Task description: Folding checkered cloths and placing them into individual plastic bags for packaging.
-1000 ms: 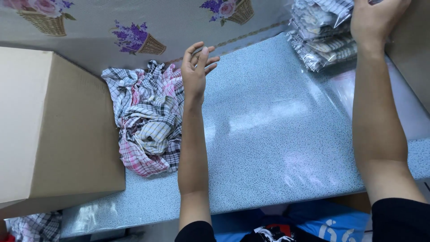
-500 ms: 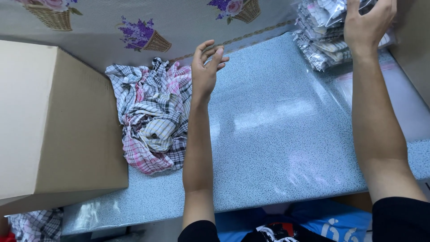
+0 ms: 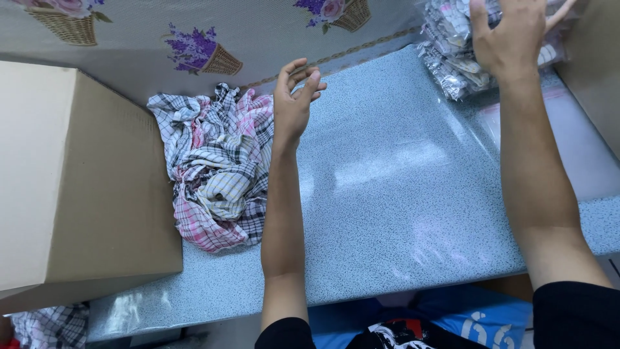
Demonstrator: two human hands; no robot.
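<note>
My left hand (image 3: 295, 97) hovers open over the speckled blue table (image 3: 387, 187), fingers loosely curled, just right of a crumpled heap of checked cloths (image 3: 216, 171) in pink, black and white. My right hand (image 3: 513, 35) is up at the far right with fingers spread, in front of a stack of clear plastic bags of folded checked cloth (image 3: 452, 48); it holds nothing. Part of the stack is hidden behind that hand.
A large cardboard box (image 3: 77, 181) stands on the left end of the table. Clear empty plastic bags (image 3: 562, 136) lie flat at the right. A wall covering printed with flower baskets (image 3: 200, 52) runs behind. Blue cloth (image 3: 465, 317) lies below the table's front edge.
My right hand has lifted off the stack of bagged cloths and spread its fingers, shifting slightly left. My left hand has stayed almost where it was.
</note>
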